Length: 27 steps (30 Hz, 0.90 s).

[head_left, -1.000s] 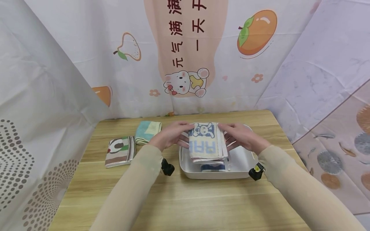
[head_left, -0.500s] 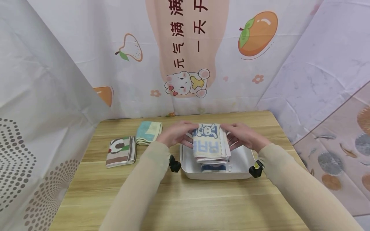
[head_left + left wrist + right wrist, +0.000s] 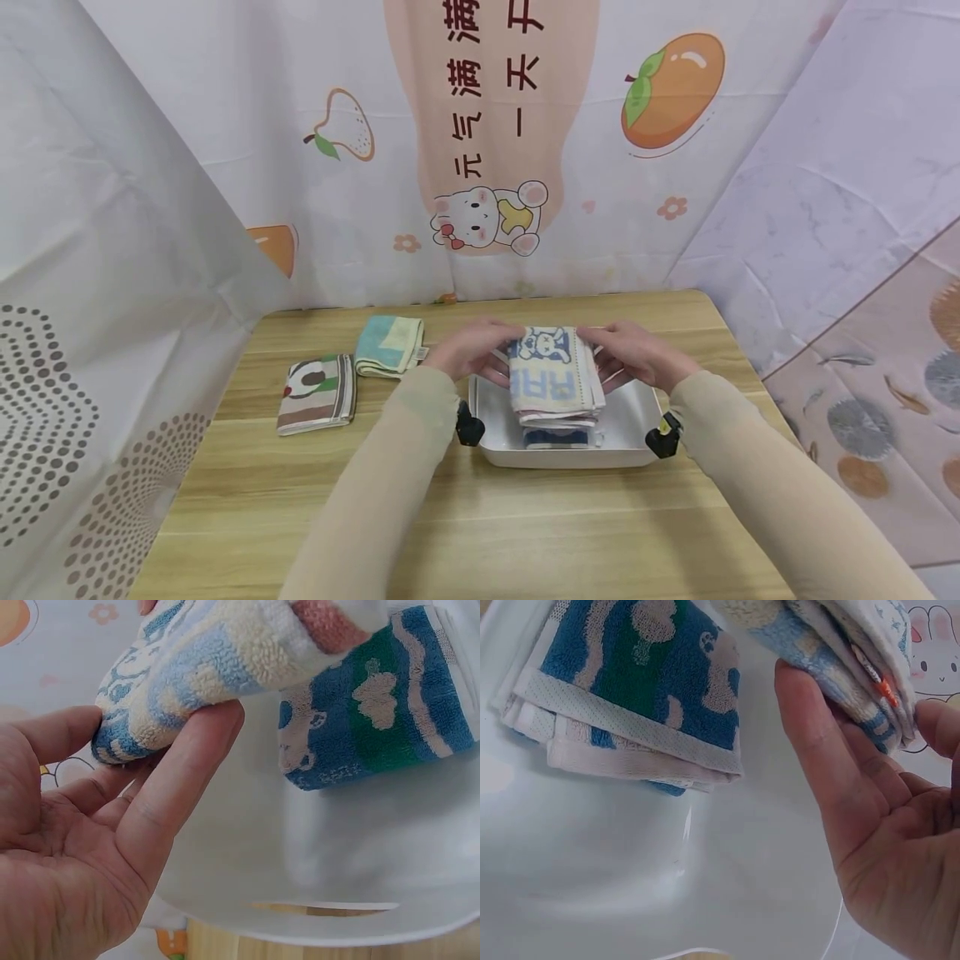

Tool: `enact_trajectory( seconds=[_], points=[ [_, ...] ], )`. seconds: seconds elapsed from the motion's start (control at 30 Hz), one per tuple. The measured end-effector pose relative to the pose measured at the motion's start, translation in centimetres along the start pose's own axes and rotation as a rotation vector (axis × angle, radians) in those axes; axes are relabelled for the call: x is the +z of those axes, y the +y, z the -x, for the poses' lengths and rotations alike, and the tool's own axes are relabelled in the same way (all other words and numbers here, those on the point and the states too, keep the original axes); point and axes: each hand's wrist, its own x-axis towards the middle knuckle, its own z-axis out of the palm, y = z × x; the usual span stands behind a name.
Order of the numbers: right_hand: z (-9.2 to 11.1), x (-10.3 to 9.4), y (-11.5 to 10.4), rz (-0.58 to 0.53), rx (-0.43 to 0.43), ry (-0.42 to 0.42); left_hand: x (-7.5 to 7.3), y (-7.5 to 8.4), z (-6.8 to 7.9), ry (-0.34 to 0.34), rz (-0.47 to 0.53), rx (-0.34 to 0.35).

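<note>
We see the left hand [image 3: 476, 350] and right hand [image 3: 636, 352] pinch a folded cream-and-blue towel [image 3: 551, 382], maybe bunny-printed, over the white tub [image 3: 570, 459] holding a blue-green towel [image 3: 379, 697].

One basin [image 3: 566, 459] is resting on one table [image 3: 555, 529]. Above the basin, two hands [image 3: 472, 350] [image 3: 633, 352] are holding one towel [image 3: 551, 379]; inside it, one other towel [image 3: 375, 705] is lying; left of it, two more towels [image 3: 317, 393] [image 3: 388, 343] are lying. Beside it, two cameras [image 3: 469, 426] [image 3: 662, 437] are showing.

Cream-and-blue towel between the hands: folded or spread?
Folded: the right wrist view shows several stacked layers of the cream-and-blue towel, held by the left hand and right hand.
</note>
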Motion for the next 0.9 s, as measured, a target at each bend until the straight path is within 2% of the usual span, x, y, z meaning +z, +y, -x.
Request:
enact_trajectory(
  seconds=[0.9],
  points=[
    [-1.1, -0.5, 1.6, 0.079, 0.045, 0.038, 1.8, -0.9, -1.1, 0.060, -0.011, -0.049]
  ],
)
